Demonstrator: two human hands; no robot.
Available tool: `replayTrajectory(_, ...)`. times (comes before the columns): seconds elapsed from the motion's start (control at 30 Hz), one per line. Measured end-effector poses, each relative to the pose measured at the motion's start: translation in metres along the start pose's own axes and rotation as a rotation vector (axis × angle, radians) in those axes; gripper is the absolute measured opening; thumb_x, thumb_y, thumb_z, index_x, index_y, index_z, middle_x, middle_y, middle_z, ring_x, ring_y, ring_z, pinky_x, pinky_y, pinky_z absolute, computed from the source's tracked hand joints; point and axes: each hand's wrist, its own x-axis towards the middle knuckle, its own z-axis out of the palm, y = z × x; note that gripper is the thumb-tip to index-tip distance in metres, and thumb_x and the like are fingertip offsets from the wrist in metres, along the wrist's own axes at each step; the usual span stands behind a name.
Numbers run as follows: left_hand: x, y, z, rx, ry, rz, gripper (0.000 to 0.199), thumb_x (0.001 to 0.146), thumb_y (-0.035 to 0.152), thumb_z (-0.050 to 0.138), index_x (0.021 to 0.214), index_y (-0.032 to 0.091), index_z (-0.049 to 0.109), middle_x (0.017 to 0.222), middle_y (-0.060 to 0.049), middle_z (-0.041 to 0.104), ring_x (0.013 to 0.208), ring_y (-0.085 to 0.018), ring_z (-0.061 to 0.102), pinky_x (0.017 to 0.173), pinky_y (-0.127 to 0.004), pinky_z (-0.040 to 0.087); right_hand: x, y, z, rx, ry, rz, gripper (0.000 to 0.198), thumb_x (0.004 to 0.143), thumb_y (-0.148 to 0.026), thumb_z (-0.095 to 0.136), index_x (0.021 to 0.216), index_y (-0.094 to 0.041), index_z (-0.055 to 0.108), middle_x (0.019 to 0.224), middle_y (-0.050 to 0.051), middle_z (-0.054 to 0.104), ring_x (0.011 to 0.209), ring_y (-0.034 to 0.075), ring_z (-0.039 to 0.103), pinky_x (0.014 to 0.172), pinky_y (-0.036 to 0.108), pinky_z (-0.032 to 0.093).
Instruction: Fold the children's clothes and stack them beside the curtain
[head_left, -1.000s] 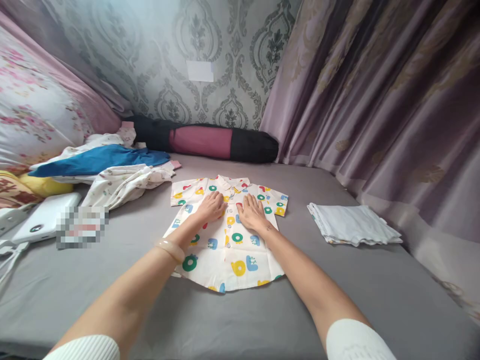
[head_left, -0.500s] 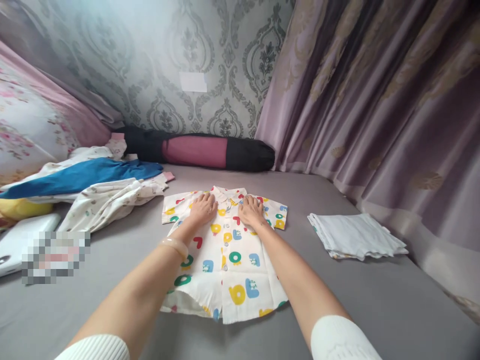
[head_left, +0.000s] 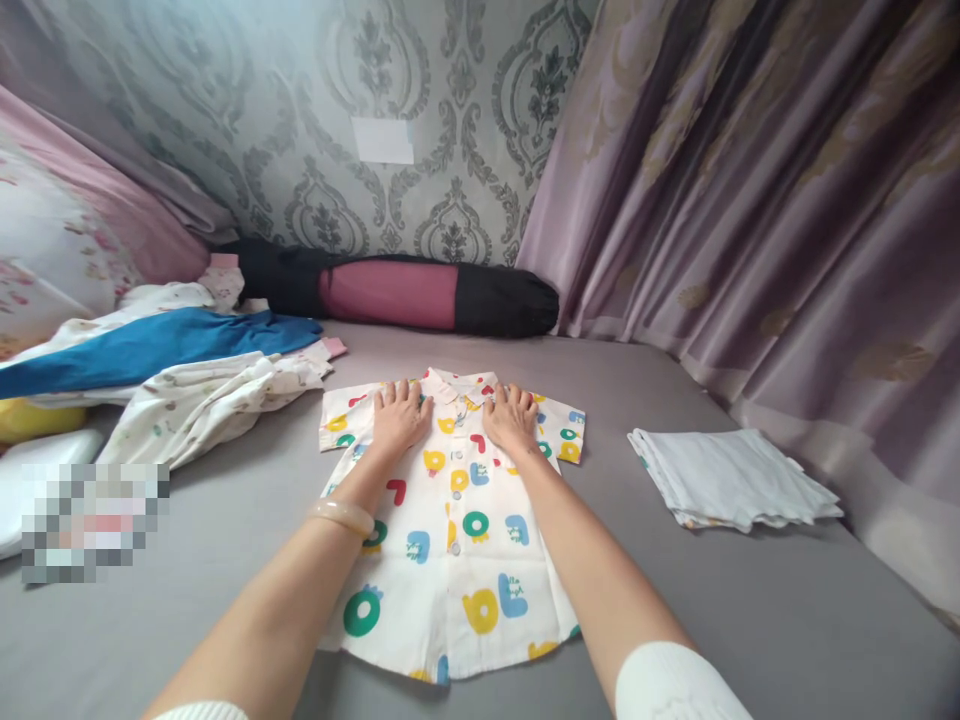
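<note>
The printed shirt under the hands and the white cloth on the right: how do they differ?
The printed shirt lies spread flat, front up; the white cloth is folded into a stack. The shirt carries coloured shapes; the cloth looks plain. The left hand and right hand press the shirt; the cloth is untouched. Both rest on the grey sheet.

Cream short-sleeved cotton shirt [head_left: 457, 520] printed with red, yellow, green, blue letters; plain grey bedsheet [head_left: 750, 600]; folded white cloth [head_left: 735, 480]; maroon-and-black bolster [head_left: 397, 295]; mauve satin curtain [head_left: 750, 200].
</note>
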Motion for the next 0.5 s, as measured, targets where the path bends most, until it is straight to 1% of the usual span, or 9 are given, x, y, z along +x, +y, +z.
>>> replayTrajectory(0.07, -0.002, 0.001, -0.003, 0.009, 0.038, 0.010, 0.047, 0.097, 0.042, 0.030, 0.125, 0.015, 0.056, 0.136, -0.021, 0.053, 0.130, -0.037, 0.041, 0.106, -0.057, 0.030, 0.000, 0.000, -0.002, 0.003, -0.021, -0.002, 0.056, 0.098, -0.040, 0.023, 0.147, -0.019, 0.040, 0.149, 0.015, 0.039, 0.130, 0.032, 0.036, 0.106, 0.047, 0.024)
replayTrajectory(0.13, -0.005, 0.002, -0.007, 0.016, 0.064, 0.016, 0.044, 0.097, 0.041, 0.031, 0.115, 0.013, 0.060, 0.125, -0.020, 0.056, 0.122, -0.035, 0.047, 0.102, -0.051, 0.036, 0.000, 0.002, -0.006, 0.014, -0.065, -0.022, 0.058, 0.099, -0.042, 0.022, 0.149, -0.018, 0.037, 0.153, 0.014, 0.036, 0.134, 0.031, 0.033, 0.110, 0.046, 0.021)
replayTrajectory(0.2, -0.010, 0.001, -0.012, 0.019, 0.055, 0.046, 0.042, 0.098, 0.041, 0.032, 0.112, 0.013, 0.060, 0.121, -0.020, 0.057, 0.116, -0.034, 0.050, 0.098, -0.047, 0.039, -0.002, 0.007, -0.009, 0.032, -0.162, -0.067, 0.061, 0.099, -0.045, 0.021, 0.152, -0.018, 0.031, 0.158, 0.012, 0.029, 0.141, 0.030, 0.025, 0.114, 0.045, 0.016)
replayTrajectory(0.27, -0.016, -0.002, -0.014, 0.016, 0.016, 0.117, 0.042, 0.098, 0.040, 0.032, 0.115, 0.013, 0.058, 0.121, -0.020, 0.056, 0.114, -0.032, 0.051, 0.098, -0.046, 0.040, -0.007, 0.014, -0.012, 0.053, -0.257, -0.125, 0.064, 0.099, -0.048, 0.020, 0.155, -0.018, 0.025, 0.163, 0.010, 0.018, 0.147, 0.028, 0.014, 0.118, 0.045, 0.008)
replayTrajectory(0.33, -0.025, -0.007, -0.016, 0.010, -0.030, 0.206, 0.042, 0.098, 0.040, 0.033, 0.120, 0.011, 0.055, 0.123, -0.020, 0.054, 0.116, -0.032, 0.049, 0.101, -0.046, 0.038, -0.019, 0.022, -0.015, 0.063, -0.309, -0.182, 0.064, 0.099, -0.049, 0.020, 0.156, -0.019, 0.022, 0.164, 0.010, 0.011, 0.150, 0.027, 0.007, 0.119, 0.045, 0.003)
replayTrajectory(0.43, -0.045, -0.012, -0.021, -0.001, -0.078, 0.312, 0.046, 0.099, 0.041, 0.034, 0.129, 0.010, 0.048, 0.133, -0.020, 0.049, 0.125, -0.031, 0.044, 0.107, -0.046, 0.033, -0.044, 0.033, -0.023, 0.061, -0.340, -0.233, 0.064, 0.099, -0.051, 0.019, 0.156, -0.021, 0.020, 0.165, 0.009, 0.005, 0.151, 0.027, 0.002, 0.119, 0.046, 0.001)
replayTrajectory(0.5, -0.063, -0.012, -0.027, -0.017, -0.117, 0.374, 0.048, 0.099, 0.043, 0.033, 0.135, 0.013, 0.043, 0.138, -0.019, 0.046, 0.129, -0.030, 0.041, 0.109, -0.045, 0.032, -0.063, 0.039, -0.030, 0.061, -0.362, -0.256, 0.065, 0.100, -0.052, 0.018, 0.157, -0.022, 0.018, 0.165, 0.007, 0.003, 0.151, 0.026, 0.000, 0.120, 0.046, 0.000)
